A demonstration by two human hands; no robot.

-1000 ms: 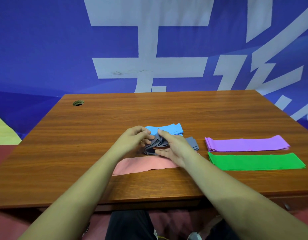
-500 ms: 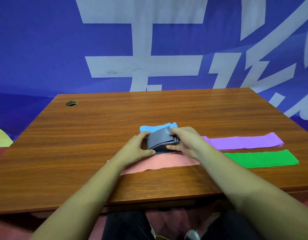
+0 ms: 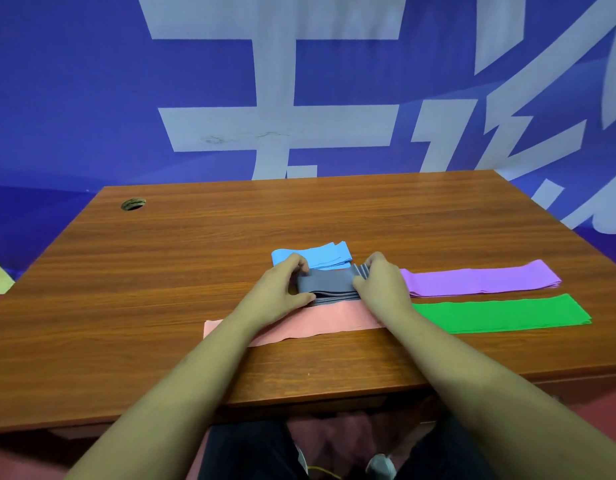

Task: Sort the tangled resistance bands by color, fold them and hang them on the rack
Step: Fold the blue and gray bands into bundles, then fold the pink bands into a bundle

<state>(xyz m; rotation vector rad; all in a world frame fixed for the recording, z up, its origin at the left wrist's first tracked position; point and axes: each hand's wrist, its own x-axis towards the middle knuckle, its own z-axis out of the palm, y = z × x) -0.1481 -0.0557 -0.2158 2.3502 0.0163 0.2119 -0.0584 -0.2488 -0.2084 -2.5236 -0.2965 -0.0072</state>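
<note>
A grey band (image 3: 329, 284), folded into a thick stack of layers, lies mid-table between my hands. My left hand (image 3: 280, 294) grips its left end, thumb in front and fingers curled over the top. My right hand (image 3: 381, 284) pinches the layered right end. Behind it lies a folded light blue band (image 3: 323, 256). A pink band (image 3: 320, 322) stretches flat under my wrists. To the right, a purple band (image 3: 479, 280) and a green band (image 3: 500, 313) lie folded flat, side by side. No rack is in view.
The wooden table (image 3: 195, 271) has a cable hole (image 3: 133, 204) at its far left corner. A blue banner with large white characters (image 3: 282, 98) hangs right behind the table. My knees and shoes show below the table's near edge.
The grey band went from a loose fanned bundle to a flatter, tighter stack. My hands have moved apart to its two ends. The camera view shifted slightly.
</note>
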